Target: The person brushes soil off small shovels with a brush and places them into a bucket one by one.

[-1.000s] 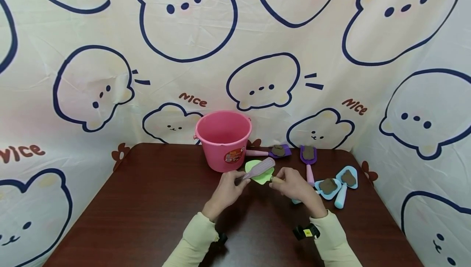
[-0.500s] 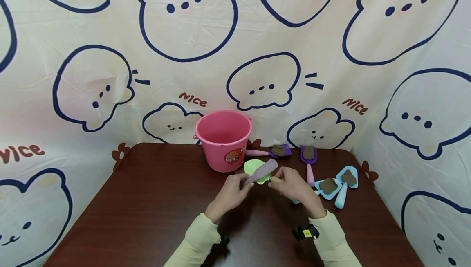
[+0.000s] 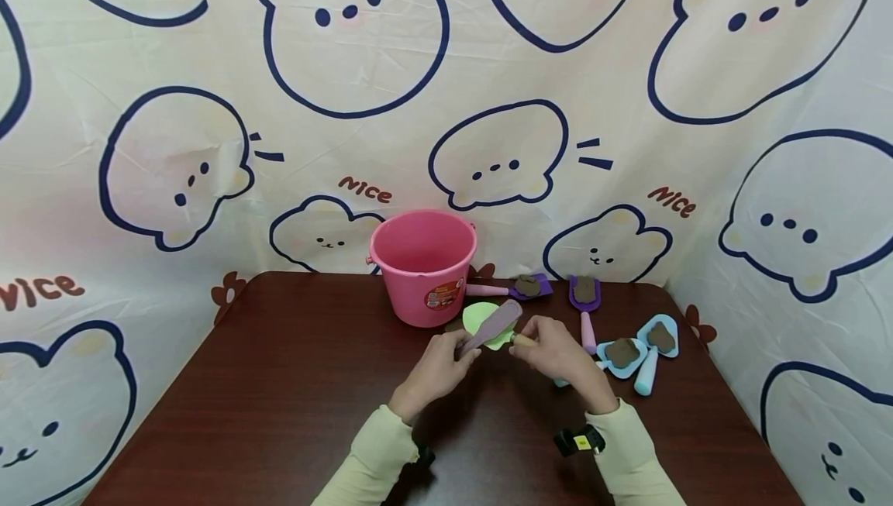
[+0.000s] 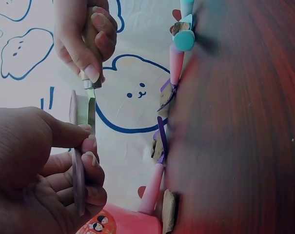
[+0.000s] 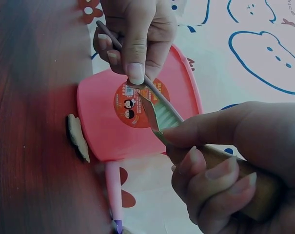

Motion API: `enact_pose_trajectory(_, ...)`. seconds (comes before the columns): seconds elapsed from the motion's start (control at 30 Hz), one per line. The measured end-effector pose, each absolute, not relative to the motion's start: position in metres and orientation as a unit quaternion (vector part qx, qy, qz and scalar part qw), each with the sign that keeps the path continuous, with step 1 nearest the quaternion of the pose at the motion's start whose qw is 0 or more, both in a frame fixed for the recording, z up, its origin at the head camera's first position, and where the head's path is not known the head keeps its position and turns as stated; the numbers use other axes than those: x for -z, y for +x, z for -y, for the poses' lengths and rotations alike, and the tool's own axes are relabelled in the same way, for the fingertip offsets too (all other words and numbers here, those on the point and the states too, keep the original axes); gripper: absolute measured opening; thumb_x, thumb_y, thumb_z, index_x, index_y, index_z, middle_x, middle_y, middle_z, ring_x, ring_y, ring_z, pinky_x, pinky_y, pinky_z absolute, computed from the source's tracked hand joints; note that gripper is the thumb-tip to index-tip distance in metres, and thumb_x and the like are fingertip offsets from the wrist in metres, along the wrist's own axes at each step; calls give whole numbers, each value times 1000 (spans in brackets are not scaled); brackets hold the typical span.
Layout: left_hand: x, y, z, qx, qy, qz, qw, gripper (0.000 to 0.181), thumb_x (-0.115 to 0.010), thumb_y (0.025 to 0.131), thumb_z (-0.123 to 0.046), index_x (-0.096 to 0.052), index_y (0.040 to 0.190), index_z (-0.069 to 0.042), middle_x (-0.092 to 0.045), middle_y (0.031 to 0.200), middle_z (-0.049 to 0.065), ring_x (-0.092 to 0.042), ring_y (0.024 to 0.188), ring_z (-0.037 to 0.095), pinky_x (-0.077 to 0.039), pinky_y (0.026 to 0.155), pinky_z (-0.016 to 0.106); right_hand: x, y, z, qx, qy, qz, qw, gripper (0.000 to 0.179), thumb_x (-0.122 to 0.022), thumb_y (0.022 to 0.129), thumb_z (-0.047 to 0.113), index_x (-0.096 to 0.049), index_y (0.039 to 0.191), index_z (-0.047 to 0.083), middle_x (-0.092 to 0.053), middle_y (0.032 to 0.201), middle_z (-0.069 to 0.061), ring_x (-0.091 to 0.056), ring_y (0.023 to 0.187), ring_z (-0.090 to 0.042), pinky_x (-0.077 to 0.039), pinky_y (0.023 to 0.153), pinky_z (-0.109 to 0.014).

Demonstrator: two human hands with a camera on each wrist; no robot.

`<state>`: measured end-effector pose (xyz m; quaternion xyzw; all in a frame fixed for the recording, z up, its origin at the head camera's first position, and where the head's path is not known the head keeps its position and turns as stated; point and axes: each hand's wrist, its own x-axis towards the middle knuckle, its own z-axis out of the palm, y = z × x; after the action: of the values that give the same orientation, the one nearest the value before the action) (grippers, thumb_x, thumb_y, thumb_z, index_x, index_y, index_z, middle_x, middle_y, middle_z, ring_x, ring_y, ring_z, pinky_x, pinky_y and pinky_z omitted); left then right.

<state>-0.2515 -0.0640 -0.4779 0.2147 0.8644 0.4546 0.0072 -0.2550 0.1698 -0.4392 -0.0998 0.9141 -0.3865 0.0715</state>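
Note:
My left hand holds a flat mauve spatula, its broad end pointing up and right over a green trowel. My right hand grips the trowel by its wooden handle. In the left wrist view the spatula stands edge-on close beside the green blade, with my left thumb and fingertips at the blade's end. A metal collar joins blade and handle. Under my left thumb, the right wrist view shows a small brown bit. Most of the trowel's inner face is hidden.
A pink bucket stands at the back, a flat brown lump beside its base. Two purple shovels and two light-blue shovels bearing brown lumps lie to the right. Another blue piece shows under my right hand.
My left hand has shifted slightly down and right with the spatula, uncovering part of the brown lump by the bucket. My right hand and the trowel have hardly moved.

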Motion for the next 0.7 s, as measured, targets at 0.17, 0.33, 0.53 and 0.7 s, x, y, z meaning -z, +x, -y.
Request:
enact_pose_trajectory(0.17, 479, -252, 66, -457, 210, -865, 1, 16, -67, 99, -12, -68, 110, 0, -59, 77, 1, -51, 60, 9, -42, 53, 21, 438, -254, -172, 387, -104, -913, 74, 29, -76, 90, 20, -59, 103, 0, -62, 76, -7, -59, 62, -16, -49, 56, -32)
enact_pose_trajectory(0.33, 483, -256, 69, -457, 208, -865, -8, 13, -66, 99, -11, -69, 107, 0, -58, 74, 1, -50, 58, 8, -41, 52, 21, 438, -254, -174, 389, -110, -912, 76, 30, -77, 90, 21, -59, 103, 1, -62, 75, -7, -59, 62, -17, -48, 56, -32)
enact_pose_trajectory(0.53, 486, -259, 75, -462, 201, -864, -7, 16, -66, 99, -10, -69, 108, 3, -59, 73, 2, -49, 58, 8, -42, 51, 21, 435, -253, -174, 389, -112, -911, 81, 31, -77, 89, 20, -59, 104, 0, -62, 74, -7, -59, 62, -17, -48, 57, -32)
enact_pose_trajectory(0.7, 486, -261, 79, -466, 195, -863, -5, 14, -66, 99, -12, -69, 107, 0, -59, 73, 1, -49, 57, 8, -42, 51, 21, 434, -253, -174, 387, -109, -912, 84, 31, -78, 89, 20, -59, 104, 0, -62, 75, -7, -59, 63, -16, -48, 57, -32)
